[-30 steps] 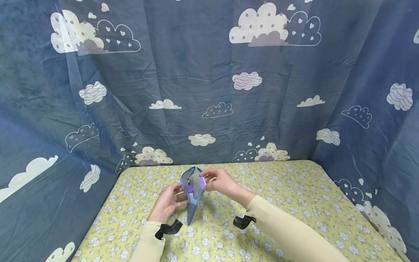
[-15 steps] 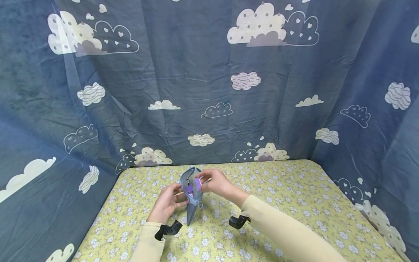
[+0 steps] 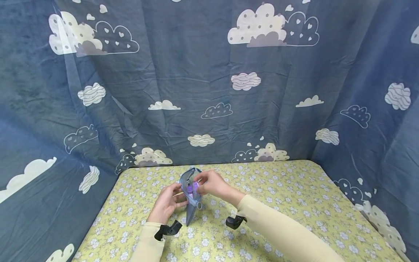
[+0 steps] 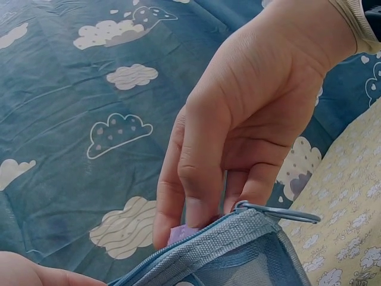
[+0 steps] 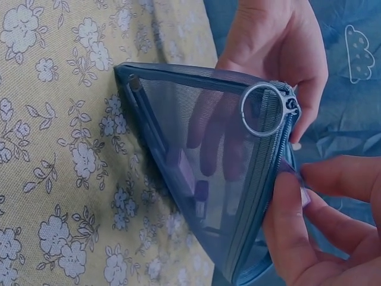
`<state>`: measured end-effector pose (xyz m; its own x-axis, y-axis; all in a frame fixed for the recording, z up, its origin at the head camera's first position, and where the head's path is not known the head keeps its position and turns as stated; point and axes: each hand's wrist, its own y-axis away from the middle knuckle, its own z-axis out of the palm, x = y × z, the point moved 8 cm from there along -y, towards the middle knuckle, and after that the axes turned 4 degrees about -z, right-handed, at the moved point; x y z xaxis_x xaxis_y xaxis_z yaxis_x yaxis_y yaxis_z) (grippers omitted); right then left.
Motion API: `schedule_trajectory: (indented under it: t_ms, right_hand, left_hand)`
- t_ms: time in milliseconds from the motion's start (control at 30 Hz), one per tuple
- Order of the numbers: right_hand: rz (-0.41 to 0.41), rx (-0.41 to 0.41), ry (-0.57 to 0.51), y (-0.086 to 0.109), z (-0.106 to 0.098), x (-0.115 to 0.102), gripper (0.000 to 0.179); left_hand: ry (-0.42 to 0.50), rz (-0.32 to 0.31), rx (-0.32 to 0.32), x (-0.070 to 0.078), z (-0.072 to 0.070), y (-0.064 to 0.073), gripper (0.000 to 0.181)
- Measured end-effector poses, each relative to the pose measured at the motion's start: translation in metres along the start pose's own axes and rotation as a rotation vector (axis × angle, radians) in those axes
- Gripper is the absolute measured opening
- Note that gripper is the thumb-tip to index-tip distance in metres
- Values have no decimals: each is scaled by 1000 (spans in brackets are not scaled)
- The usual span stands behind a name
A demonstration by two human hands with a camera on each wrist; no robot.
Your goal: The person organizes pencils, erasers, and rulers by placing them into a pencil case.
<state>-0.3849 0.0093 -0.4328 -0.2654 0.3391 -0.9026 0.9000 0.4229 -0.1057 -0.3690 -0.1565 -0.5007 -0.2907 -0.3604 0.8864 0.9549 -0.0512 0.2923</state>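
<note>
A blue mesh zip pouch (image 3: 191, 214) stands unzipped, its mouth spread. My left hand (image 3: 166, 203) holds it from the left side; in the right wrist view the left fingers (image 5: 211, 143) show through the mesh. My right hand (image 3: 214, 185) pinches a small purple block (image 3: 195, 186) at the mouth of the pouch. In the left wrist view, the zip edge hides the lower part of that block. Inside the pouch lie another purple block (image 5: 181, 170), a small purple-topped piece (image 5: 201, 199) and a thin dark stick (image 5: 143, 107).
A zip pull ring (image 5: 262, 110) hangs at the near end of the zip. Under the hands is a table with a yellow flowered cloth (image 3: 262, 211). Dark blue cloud-print curtains (image 3: 183, 91) rise behind and at both sides. Each wrist wears a black mount (image 3: 236, 221).
My right hand has moved left and slightly down, bringing the purple block from the pouch's right rim into its mouth. The left hand and the pouch have stayed nearly still.
</note>
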Motion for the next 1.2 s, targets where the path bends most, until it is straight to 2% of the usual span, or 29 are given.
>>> schedule_trajectory:
  t_ms: [233,700,1200]
  right_hand:
    - [12,-22,-19,3,0,0,24]
    - [-7,-12,-71,13,-13,-9,24]
    - [-56,21,1,30,-39,-14,23]
  left_hand:
    - [-6,2,1,-1,0,2,17]
    - [-7,17,5,-1,3,1,14]
    - [-52,40,15,-5,7,-1,17]
